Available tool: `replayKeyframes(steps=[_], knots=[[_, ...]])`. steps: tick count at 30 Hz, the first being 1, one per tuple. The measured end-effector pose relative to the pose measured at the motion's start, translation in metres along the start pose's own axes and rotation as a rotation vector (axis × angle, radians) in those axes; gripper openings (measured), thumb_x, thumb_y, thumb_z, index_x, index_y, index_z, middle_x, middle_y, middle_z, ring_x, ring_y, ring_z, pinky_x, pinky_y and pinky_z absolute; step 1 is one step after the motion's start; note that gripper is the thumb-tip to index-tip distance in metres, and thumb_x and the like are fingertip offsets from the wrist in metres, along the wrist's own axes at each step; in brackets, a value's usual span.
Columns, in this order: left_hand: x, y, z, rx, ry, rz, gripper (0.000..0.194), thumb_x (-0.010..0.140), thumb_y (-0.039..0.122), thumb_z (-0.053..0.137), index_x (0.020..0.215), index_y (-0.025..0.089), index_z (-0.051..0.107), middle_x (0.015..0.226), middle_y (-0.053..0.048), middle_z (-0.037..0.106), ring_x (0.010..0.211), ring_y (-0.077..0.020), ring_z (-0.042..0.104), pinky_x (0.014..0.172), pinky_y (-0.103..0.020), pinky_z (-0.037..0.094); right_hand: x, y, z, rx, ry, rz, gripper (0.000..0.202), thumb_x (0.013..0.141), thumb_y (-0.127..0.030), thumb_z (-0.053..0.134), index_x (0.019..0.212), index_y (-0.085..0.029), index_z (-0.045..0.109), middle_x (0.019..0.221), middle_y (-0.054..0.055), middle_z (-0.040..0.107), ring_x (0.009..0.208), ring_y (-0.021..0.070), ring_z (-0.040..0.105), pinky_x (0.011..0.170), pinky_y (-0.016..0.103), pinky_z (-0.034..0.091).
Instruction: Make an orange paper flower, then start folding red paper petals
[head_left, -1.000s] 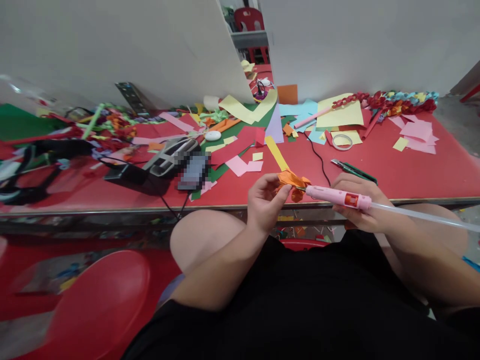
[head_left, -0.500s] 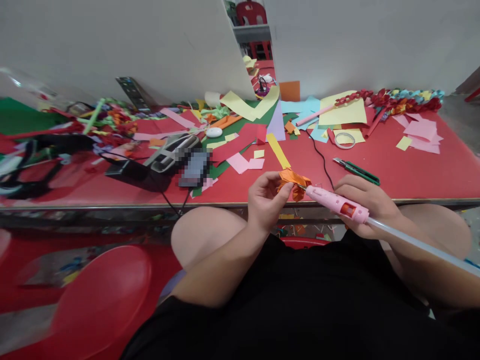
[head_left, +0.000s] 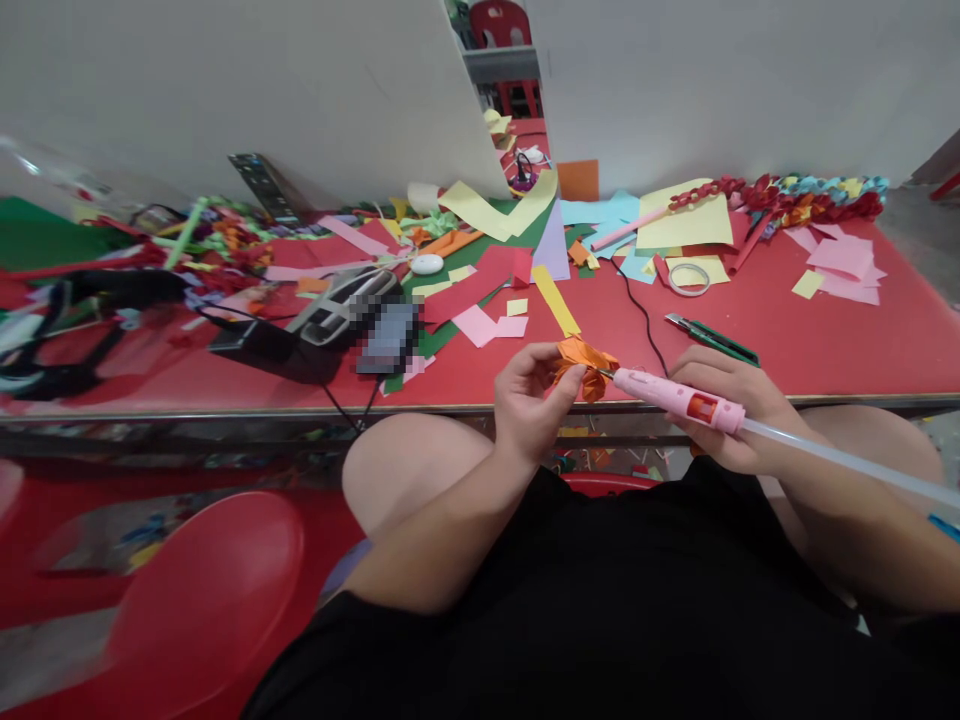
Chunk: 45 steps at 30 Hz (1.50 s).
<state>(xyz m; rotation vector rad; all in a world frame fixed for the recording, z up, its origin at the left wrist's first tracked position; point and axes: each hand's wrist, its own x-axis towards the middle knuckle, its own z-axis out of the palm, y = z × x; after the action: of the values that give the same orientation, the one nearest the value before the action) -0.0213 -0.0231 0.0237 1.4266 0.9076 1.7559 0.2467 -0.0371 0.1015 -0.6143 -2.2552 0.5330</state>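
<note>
Pinched between the thumb and fingers of my left hand (head_left: 534, 400) is an orange folded paper flower (head_left: 586, 362). My right hand (head_left: 739, 405) is wrapped round a pink hot glue gun (head_left: 667, 394), pen-shaped, with a long translucent glue stick (head_left: 840, 460) coming out of its back end. The metal nozzle points left and meets the flower's right side; whether it touches the paper I cannot tell. Just beyond the flower a yellow paper strip (head_left: 556, 302) lies on the table. A green utility knife (head_left: 712, 338) rests behind my right hand.
Coloured paper scraps cover much of the red table (head_left: 825, 350). A tape roll (head_left: 688, 280) lies at right, with a paper chain (head_left: 795, 200) behind. At left are a phone (head_left: 390, 338), a black box-shaped device (head_left: 274, 348) and a white mouse (head_left: 427, 264). A red stool (head_left: 202, 600) stands lower left.
The glue gun has shifted slightly to the right, and its glue stick has swung up a little. My left hand and the flower are almost unmoved.
</note>
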Motion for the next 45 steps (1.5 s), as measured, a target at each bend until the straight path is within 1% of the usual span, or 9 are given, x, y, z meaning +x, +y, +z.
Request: replayKeyframes(steps=[7, 15, 19, 23, 26, 30, 34, 39, 45], knots=[[0.0, -0.003, 0.0, -0.066, -0.025, -0.002, 0.023, 0.096, 0.036, 0.094, 0.111, 0.025, 0.081, 0.103, -0.003, 0.086, 0.09, -0.0161, 0.083, 0.082, -0.029, 0.073, 0.0, -0.001, -0.002, 0.046, 0.023, 0.057, 0.016, 0.112, -0.035, 0.064, 0.1, -0.025, 0.066, 0.091, 0.007, 0.07, 0.081, 0.0242, 0.063, 0.069, 0.041, 0.051], [0.001, -0.009, 0.001, -0.146, -0.026, 0.057, 0.024, 0.096, 0.038, 0.095, 0.114, 0.027, 0.083, 0.103, -0.002, 0.085, 0.088, -0.0142, 0.082, 0.084, -0.027, 0.072, -0.001, 0.0, 0.0, -0.031, 0.1, -0.017, 0.01, 0.109, -0.034, 0.066, 0.104, -0.025, 0.066, 0.092, 0.007, 0.071, 0.085, 0.0259, 0.066, 0.072, 0.041, 0.054], [0.001, -0.011, 0.0, -0.165, -0.051, 0.077, 0.021, 0.098, 0.035, 0.094, 0.115, 0.03, 0.083, 0.104, -0.001, 0.084, 0.09, -0.0142, 0.082, 0.084, -0.027, 0.072, -0.001, 0.0, 0.0, -0.061, 0.092, -0.043, 0.011, 0.11, -0.035, 0.063, 0.104, -0.025, 0.065, 0.091, 0.007, 0.07, 0.083, 0.0256, 0.065, 0.071, 0.041, 0.054], [-0.001, -0.014, 0.0, -0.194, -0.051, 0.055, 0.021, 0.098, 0.036, 0.093, 0.115, 0.031, 0.083, 0.102, -0.001, 0.083, 0.089, -0.0143, 0.081, 0.081, -0.025, 0.071, -0.002, -0.002, -0.003, -0.058, 0.101, -0.044, 0.014, 0.111, -0.037, 0.064, 0.105, -0.025, 0.067, 0.091, 0.007, 0.071, 0.083, 0.0254, 0.065, 0.07, 0.04, 0.054], [-0.002, -0.016, -0.001, -0.272, -0.032, 0.016, 0.025, 0.095, 0.04, 0.094, 0.115, 0.032, 0.082, 0.103, -0.001, 0.08, 0.087, -0.0147, 0.08, 0.076, -0.026, 0.071, -0.003, -0.005, -0.008, -0.002, 0.134, -0.015, 0.01, 0.109, -0.033, 0.067, 0.109, -0.025, 0.072, 0.093, 0.007, 0.073, 0.085, 0.0256, 0.068, 0.073, 0.04, 0.056], [-0.002, -0.016, -0.002, -0.356, -0.085, 0.025, 0.028, 0.092, 0.039, 0.096, 0.115, 0.035, 0.081, 0.109, 0.0, 0.077, 0.095, -0.0152, 0.078, 0.082, -0.028, 0.07, -0.001, -0.009, -0.015, 0.067, 0.071, 0.011, 0.014, 0.109, -0.029, 0.067, 0.117, -0.024, 0.078, 0.09, 0.006, 0.072, 0.083, 0.0251, 0.068, 0.072, 0.039, 0.055], [-0.002, -0.013, -0.001, -0.344, -0.138, 0.078, 0.028, 0.093, 0.039, 0.095, 0.116, 0.036, 0.08, 0.105, 0.0, 0.073, 0.097, -0.0155, 0.076, 0.086, -0.028, 0.068, 0.0, -0.008, -0.016, 0.092, 0.06, -0.015, 0.012, 0.109, -0.028, 0.067, 0.114, -0.023, 0.077, 0.089, 0.006, 0.073, 0.08, 0.024, 0.066, 0.07, 0.039, 0.054], [-0.003, -0.013, -0.001, -0.319, -0.146, 0.106, 0.026, 0.095, 0.04, 0.093, 0.116, 0.034, 0.077, 0.104, -0.001, 0.071, 0.093, -0.0154, 0.073, 0.081, -0.028, 0.065, -0.002, -0.004, -0.012, 0.074, 0.059, -0.034, 0.01, 0.11, -0.029, 0.065, 0.104, -0.023, 0.071, 0.092, 0.007, 0.074, 0.082, 0.0231, 0.067, 0.069, 0.039, 0.053], [-0.005, -0.016, -0.004, -0.3, -0.143, 0.113, 0.025, 0.095, 0.038, 0.092, 0.114, 0.033, 0.076, 0.105, -0.001, 0.071, 0.095, -0.016, 0.074, 0.085, -0.029, 0.065, -0.003, -0.005, -0.011, 0.064, 0.057, -0.04, 0.007, 0.109, -0.028, 0.066, 0.105, -0.023, 0.069, 0.09, 0.006, 0.072, 0.08, 0.0228, 0.067, 0.068, 0.038, 0.054]])
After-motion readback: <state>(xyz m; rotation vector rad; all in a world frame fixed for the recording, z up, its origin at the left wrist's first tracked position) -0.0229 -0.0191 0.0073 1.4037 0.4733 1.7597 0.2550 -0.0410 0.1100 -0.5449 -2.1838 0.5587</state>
